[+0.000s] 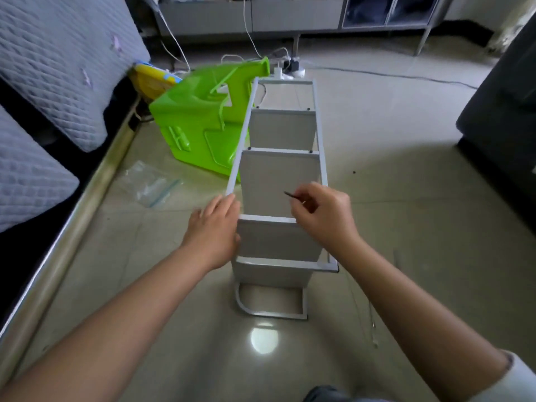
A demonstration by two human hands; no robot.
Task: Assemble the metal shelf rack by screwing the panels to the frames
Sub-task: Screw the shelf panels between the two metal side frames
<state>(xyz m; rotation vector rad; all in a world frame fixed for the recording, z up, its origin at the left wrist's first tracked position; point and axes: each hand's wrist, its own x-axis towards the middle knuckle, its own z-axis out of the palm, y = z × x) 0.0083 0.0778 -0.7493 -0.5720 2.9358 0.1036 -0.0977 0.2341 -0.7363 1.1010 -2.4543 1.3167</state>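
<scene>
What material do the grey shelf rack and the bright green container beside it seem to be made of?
Grey shelf rack: probably painted metal, matte, with thin flat panels and slim square bars. Bright green container: likely moulded plastic, glossy, judging by its highlights and rounded moulded shapes.

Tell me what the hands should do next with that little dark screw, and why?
Probably bring the screw, pinched in the right hand, down to the near shelf panel's corner at the frame. The two farther panels show dark screw heads at their corners, but none is visible on this one. The left hand rests against its other end, seemingly steadying it.
</scene>
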